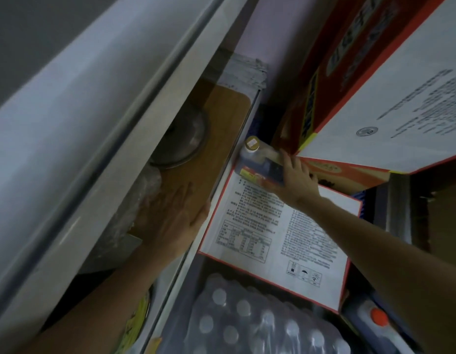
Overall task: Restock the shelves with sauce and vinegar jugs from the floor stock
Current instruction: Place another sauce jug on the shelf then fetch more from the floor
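A dark sauce jug [256, 163] with a yellow cap and a handle on top stands at the far end of a white red-edged carton [273, 231]. My right hand [297, 178] reaches over the carton and grips the jug at its handle side. My left hand [177, 218] lies flat and blurred, fingers straight, on the edge of a wooden board [221, 139] to the left. Another jug with an orange cap [379, 316] shows at the lower right, partly hidden.
A shrink-wrapped pack of water bottles [260, 325] lies below the carton. A big red and white box [375, 80] leans at the upper right. A metal pot lid [182, 146] rests on the board. A pale slanted panel [81, 118] fills the left.
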